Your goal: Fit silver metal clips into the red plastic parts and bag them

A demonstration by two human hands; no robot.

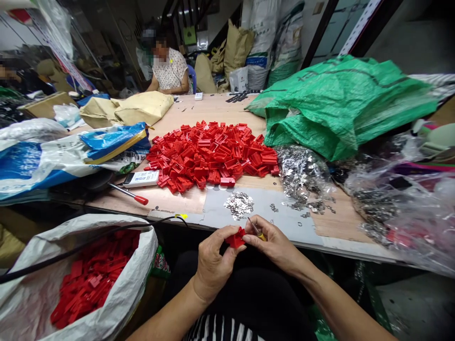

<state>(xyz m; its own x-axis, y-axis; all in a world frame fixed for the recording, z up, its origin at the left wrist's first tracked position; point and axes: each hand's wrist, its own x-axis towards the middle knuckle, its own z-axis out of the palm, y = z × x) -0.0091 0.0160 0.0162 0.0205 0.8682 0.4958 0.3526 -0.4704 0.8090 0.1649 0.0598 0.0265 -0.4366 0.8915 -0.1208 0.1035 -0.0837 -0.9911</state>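
Note:
My left hand (213, 260) is closed around a small red plastic part (235, 239), held just below the table's front edge. My right hand (273, 241) pinches a thin tool with a yellow handle (256, 229), its tip pointing up and left, right beside the red part. Both hands touch at the part. On the table beyond them lies a small heap of tiny silver metal pieces (239, 204) and, farther back, a large pile of the same red plastic parts (213, 155).
A white sack (117, 289) at my lower left holds more red parts. A red-handled screwdriver (130, 193) and a phone (141, 178) lie left. Clear bags of metal pieces (302, 175) and a green sack (337, 102) sit right. A person (167, 71) sits at the far end.

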